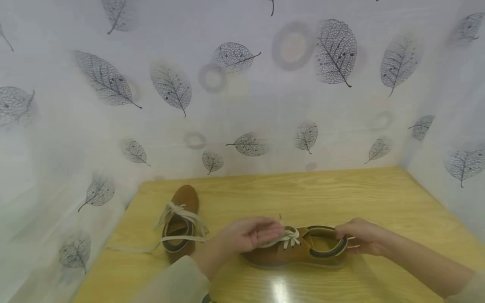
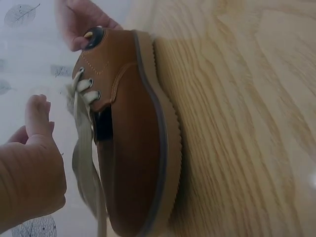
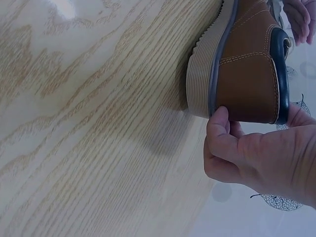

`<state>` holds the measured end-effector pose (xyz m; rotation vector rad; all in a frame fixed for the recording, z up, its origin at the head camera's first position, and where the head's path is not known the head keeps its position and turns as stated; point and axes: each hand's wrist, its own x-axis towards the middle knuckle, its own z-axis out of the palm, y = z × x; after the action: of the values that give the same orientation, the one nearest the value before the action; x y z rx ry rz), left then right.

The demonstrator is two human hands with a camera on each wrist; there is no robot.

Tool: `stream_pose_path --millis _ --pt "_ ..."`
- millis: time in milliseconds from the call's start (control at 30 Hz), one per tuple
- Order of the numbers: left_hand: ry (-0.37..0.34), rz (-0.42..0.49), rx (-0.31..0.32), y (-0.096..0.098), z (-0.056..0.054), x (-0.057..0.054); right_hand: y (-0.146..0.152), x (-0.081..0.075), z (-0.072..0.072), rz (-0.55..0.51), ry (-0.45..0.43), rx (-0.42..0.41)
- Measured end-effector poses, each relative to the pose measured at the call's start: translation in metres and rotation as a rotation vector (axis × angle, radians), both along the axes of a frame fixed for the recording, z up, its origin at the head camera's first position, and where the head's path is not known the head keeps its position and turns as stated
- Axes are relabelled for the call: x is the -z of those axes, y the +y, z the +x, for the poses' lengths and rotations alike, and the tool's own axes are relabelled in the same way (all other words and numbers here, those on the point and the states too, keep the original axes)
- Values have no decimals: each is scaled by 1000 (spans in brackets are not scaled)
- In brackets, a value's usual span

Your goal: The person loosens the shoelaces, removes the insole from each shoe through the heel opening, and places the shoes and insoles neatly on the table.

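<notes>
A brown lace-up shoe (image 1: 299, 256) sits sole down on the wooden table, its toe pointing left. My right hand (image 1: 365, 237) grips its heel, and in the right wrist view the fingers (image 3: 222, 133) curl against the back near the sole. Beige laces (image 2: 85, 143) run through the eyelets and trail along the toe. Over the front of the shoe is my left hand (image 1: 255, 235), palm turned up and fingers fairly straight. The left wrist view shows a gap between this hand and the laces, with nothing held.
Another brown shoe (image 1: 188, 198) stands at the table's left, toe away from me, its loose laces (image 1: 132, 249) spread over it and the tabletop. A dark curved edge (image 1: 206, 299) shows beside my left sleeve. Leaf-printed sheeting (image 1: 257, 109) surrounds the table (image 1: 303, 189) behind and at both sides.
</notes>
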<state>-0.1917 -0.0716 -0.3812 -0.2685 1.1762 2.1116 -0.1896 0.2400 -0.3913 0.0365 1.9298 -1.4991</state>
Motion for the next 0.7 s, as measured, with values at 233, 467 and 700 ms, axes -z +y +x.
stream_pose_path --millis 233,467,700 --pt "-21 -93 96 23 -9 4 0 1 2 -2 4 15" --pt "-13 -251 152 34 -11 6 -1 0 2 -2 -2 24" --pt "67 -370 133 49 -12 10 -2 -1 3 -19 0 25"
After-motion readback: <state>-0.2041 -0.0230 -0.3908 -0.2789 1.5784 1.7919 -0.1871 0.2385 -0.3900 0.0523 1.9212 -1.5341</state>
